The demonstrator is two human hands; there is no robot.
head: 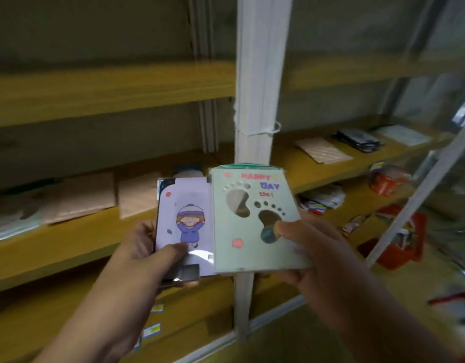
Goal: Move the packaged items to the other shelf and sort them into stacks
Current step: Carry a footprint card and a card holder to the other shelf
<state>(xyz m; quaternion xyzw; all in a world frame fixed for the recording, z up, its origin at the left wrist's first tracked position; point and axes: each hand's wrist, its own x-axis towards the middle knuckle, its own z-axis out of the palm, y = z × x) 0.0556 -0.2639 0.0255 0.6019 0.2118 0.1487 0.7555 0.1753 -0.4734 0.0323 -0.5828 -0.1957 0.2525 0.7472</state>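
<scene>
The person is holding two packaged cards up in front of a set of yellow wooden shelves. The left hand is closing its grip on a lilac card, the thumb pressing on its front near the lower edge and the fingers hidden behind. That card is showing a drawn child in a purple coat and a striped hat, arms raised, with no readable writing. The right hand is closing its grip on a pale green card, the thumb lying on the front beside the right-hand cut-out. This card is carrying two footprint-shaped cut-outs and coloured letters reading "HAPPY" and "DAY"; a smaller red word under them is too blurred to read. The green card is overlapping the right edge of the lilac one, and both are wrapped in shiny clear film.

A white upright post is standing directly behind the cards, dividing the shelving into a left and a right bay. On the left shelf flat tan packets are lying side by side; at least two are showing, the rest being blurred. On the right shelf three flat packages are lying well apart: a ribbed tan packet, a dark one and a pale one. Lower right, a red basket and loose wrapped goods are lying on a lower shelf, partly crossed by a slanting white bar. Small yellow and blue labels are sticking to the shelf fronts below, unreadable.
</scene>
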